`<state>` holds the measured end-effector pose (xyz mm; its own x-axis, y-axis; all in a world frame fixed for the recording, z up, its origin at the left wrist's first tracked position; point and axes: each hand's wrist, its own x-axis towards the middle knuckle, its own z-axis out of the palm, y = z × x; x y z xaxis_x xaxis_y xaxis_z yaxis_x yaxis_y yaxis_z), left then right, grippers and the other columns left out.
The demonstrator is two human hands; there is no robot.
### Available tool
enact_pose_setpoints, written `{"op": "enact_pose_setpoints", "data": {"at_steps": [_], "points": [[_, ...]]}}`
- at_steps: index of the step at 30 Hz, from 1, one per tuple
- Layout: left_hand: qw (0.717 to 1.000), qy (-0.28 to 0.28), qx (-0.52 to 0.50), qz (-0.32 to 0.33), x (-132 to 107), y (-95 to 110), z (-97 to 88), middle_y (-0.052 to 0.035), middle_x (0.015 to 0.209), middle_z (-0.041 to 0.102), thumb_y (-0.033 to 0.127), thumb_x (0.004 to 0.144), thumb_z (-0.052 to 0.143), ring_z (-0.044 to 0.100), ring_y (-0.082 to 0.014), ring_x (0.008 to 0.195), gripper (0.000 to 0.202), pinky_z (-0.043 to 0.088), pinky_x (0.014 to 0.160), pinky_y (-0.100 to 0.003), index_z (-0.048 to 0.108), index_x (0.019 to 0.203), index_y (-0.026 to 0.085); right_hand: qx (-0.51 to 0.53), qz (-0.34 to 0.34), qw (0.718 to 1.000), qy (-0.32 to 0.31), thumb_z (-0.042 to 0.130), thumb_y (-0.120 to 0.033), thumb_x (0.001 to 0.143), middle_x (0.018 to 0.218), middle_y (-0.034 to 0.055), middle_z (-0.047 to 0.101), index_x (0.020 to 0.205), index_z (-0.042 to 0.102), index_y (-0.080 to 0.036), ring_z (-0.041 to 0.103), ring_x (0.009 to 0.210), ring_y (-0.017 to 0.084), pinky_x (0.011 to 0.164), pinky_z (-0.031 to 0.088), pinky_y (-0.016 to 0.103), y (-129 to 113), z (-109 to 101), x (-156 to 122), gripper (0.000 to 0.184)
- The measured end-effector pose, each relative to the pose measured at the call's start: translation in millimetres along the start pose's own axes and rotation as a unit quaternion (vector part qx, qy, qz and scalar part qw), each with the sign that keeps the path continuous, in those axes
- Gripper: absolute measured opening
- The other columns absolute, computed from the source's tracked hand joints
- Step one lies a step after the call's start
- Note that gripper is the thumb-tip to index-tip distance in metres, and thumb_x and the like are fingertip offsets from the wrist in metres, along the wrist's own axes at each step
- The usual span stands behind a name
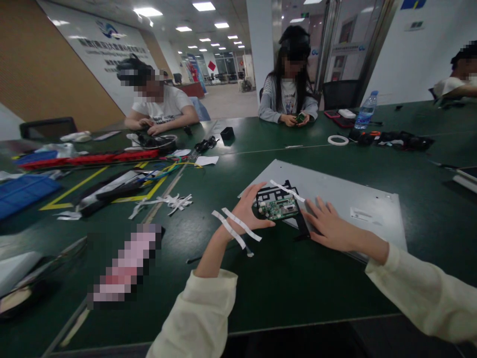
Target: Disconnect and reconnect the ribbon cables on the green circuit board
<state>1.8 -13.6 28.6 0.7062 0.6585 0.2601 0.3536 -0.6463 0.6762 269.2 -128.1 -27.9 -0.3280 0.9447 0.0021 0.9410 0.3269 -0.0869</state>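
My left hand (246, 214) curves round the left side of a green circuit board (279, 209), its thumb below and fingers above. Under the board is a black cut-out bracket (303, 226), and a white tape strip (286, 190) lies across the bracket's top. Two more tape strips (238, 226) stick to the back of my left hand. My right hand (330, 226) has its fingers spread, with the fingertips by the bracket's right edge. Beneath these parts is a flat grey metal panel (335, 186) with a white label (361, 215).
Loose white strips (177, 203) and a blurred pink object (128, 263) lie to the left. Further back are a black cable (206, 144), a tape roll (338, 140) and a water bottle (366, 112). Co-workers sit across the green table (238, 174); one holds a small board (300, 118).
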Motion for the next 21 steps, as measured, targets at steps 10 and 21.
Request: {"op": "enact_pose_setpoints", "data": {"at_steps": [10,21], "points": [[0.999,0.029,-0.02,0.004,0,-8,0.2,-0.011,0.143,0.032,0.04,0.055,0.081,0.033,-0.032,0.133,0.103,0.028,0.111,-0.049,0.027,0.142,0.026,0.047,-0.115,0.992,-0.028,0.034,-0.057,0.09,0.156,0.0111,0.004,0.148,0.023,-0.024,0.003,0.139,0.043,0.107,0.015,0.063,-27,-13,-16,0.067],[0.999,0.03,-0.02,0.004,-1,-11,1.9,-0.012,0.144,0.032,0.039,0.056,0.081,0.033,-0.0321,0.134,0.103,0.027,0.112,-0.049,0.027,0.142,0.025,0.09,-0.24,0.966,-0.044,0.044,-0.053,0.088,0.156,0.0109,0.003,0.15,0.015,-0.025,0.011,0.141,0.036,0.11,0.003,0.058,-35,-19,-15,0.074]]}}
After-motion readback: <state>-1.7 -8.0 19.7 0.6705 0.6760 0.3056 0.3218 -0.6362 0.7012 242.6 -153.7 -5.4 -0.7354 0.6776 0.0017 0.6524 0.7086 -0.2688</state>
